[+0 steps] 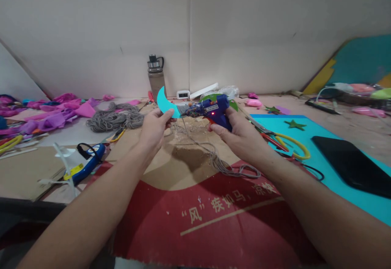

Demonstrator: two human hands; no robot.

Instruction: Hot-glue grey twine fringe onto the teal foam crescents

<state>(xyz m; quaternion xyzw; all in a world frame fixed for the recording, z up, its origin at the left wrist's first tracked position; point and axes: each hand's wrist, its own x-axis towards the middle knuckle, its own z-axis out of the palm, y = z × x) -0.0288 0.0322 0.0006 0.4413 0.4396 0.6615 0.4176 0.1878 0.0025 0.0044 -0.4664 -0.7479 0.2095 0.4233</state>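
Note:
My left hand (155, 128) pinches a turquoise crescent-shaped cutout (165, 102), held up above the cardboard. My right hand (241, 136) grips a blue glue gun (214, 109) with a small red light lit. Its nozzle points left and meets the crescent's lower edge. A grey cord (214, 159) trails from the glue gun area down across the cardboard.
A grey bottle (155, 77) stands at the back wall. A coil of grey rope (114, 119) and pink paper scraps (58, 112) lie left. Scissors with red and yellow handles (282, 142), a black slab (351, 165) and a green star (295, 124) rest on a turquoise sheet (324, 155) at right.

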